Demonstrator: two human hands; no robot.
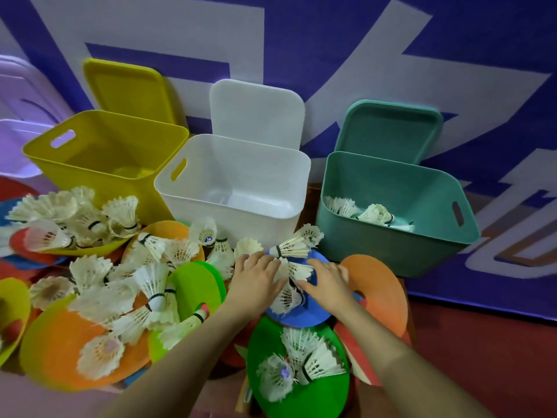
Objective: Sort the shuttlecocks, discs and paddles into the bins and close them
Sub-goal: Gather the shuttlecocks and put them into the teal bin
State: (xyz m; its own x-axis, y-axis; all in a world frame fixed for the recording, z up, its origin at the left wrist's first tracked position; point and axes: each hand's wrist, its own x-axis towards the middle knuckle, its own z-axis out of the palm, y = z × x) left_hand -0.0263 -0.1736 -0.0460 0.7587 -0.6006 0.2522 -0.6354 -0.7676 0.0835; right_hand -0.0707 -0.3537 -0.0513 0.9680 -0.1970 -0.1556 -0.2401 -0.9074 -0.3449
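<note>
Three open bins stand in a row: a yellow bin (90, 179), a white bin (229, 215) and a teal bin (391, 251). Several shuttlecocks (373, 214) lie in the teal one. In front, a blue disc (304, 316) carries a small heap of shuttlecocks (298, 271). My left hand (259, 280) curls its fingers over that heap from the left. From the right, my right hand (327, 285) pinches the feathers between thumb and fingers. One more shuttlecock (294, 247) lies just beyond my fingertips.
Yellow lid (126, 86), white lid (256, 113) and teal lid (388, 131) lean on the wall behind their bins. Many shuttlecocks (150, 285) cover orange, green and yellow discs at left. A green disc (331, 393) and an orange disc (382, 285) lie near my arms. A purple bin (18, 146) stands far left.
</note>
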